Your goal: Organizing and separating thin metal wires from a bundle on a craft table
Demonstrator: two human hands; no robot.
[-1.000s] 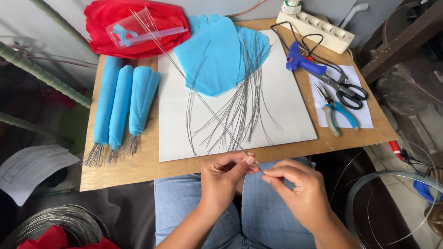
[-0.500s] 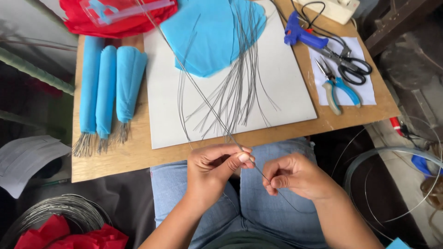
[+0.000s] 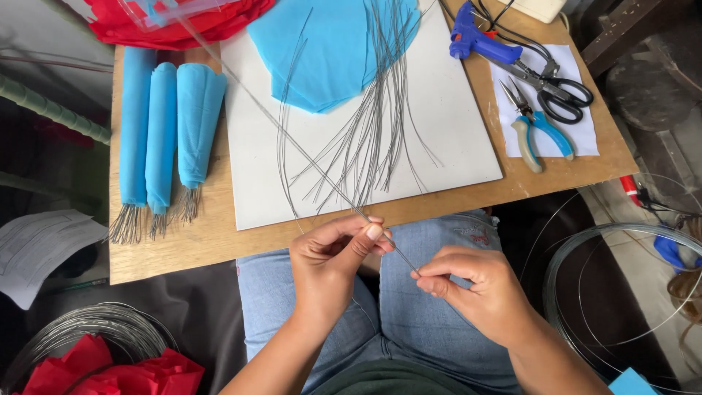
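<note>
Fingers of my left hand (image 3: 329,256) and right hand (image 3: 475,292) pinch one thin steel wire (image 3: 391,249) above my lap; its far end crosses the loose wires (image 3: 365,146) on the bench (image 3: 183,249) and could snag them.

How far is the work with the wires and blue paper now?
Done: three blue paper rolls lie on the table. In hand: the left hand and right hand pinch one thin wire. Left: loose wires and flat blue sheets.
</note>
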